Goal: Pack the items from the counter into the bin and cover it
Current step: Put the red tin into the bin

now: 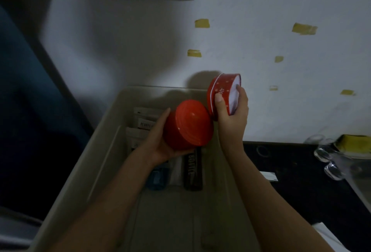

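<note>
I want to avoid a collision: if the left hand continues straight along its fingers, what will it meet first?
Probably the bin's far wall. The left hand, holding the red bowl, points up-right over the packets; depth is unclear.

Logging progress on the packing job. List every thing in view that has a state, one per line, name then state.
left hand: cradles the plain red tin, above the bin
right hand: grips the dotted red tin, tilted on edge
plain red tin: lid on, held
dotted red tin: lid on, held
bin: uncovered, partly filled
black bottle: lying flat in the bin
white packets: lying in the bin
</note>
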Tool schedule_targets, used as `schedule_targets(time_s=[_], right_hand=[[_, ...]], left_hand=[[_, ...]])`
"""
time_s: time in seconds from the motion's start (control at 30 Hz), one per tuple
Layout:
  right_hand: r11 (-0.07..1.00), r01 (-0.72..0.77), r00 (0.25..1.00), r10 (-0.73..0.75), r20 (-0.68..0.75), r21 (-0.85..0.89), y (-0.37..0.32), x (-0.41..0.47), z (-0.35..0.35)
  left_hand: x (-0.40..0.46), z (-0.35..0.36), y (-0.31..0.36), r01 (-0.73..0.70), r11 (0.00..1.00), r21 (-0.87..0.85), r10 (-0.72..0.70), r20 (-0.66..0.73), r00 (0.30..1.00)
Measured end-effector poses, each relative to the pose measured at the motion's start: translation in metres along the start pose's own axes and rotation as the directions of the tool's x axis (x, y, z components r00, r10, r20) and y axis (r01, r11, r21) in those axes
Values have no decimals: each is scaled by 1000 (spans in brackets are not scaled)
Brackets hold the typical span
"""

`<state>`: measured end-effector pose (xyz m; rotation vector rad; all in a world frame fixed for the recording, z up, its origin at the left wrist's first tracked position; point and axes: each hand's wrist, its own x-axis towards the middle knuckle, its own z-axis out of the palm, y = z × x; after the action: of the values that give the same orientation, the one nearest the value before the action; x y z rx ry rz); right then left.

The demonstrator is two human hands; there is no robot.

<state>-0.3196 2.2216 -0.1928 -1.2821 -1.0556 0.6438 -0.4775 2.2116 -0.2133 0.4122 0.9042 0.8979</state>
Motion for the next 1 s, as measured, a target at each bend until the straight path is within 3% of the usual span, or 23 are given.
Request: schedule_targets(time_s=[0.23, 0.33, 0.5, 0.73, 0.8, 0.87, 0.93, 1.0], right_hand=[[887, 188, 978, -129, 165, -422, 9, -7, 5], [882, 174, 979, -108, 172, -437, 10, -7, 7], [869, 181, 971, -83, 225, -461, 13, -11, 10], [859, 97, 960, 52, 275, -502, 23, -10, 21], [905, 19, 926, 145, 349, -425, 24, -5, 22], [947, -212, 865, 296, 404, -241, 21, 3, 21], [859, -511, 756, 474, 452, -47, 20, 11, 18], [756, -652, 687, 560, 463, 52, 25, 18, 17]], left_hand=[[7, -1, -23, 57, 985, 162, -65, 45, 997], [11, 0, -32, 26, 993, 119, -30, 32, 999], [23, 0, -44, -42, 991, 130, 26, 126, 992], [42, 13, -69, -58, 998, -39, 59, 8, 998], [47, 5, -73, -23, 999, -24, 23, -7, 1000], [56, -6, -79, -13, 1000, 8, 14, -73, 997], [59, -10, -84, -26, 1000, 18, 28, -153, 988], [63, -14, -90, -39, 999, 37, 46, -212, 976]])
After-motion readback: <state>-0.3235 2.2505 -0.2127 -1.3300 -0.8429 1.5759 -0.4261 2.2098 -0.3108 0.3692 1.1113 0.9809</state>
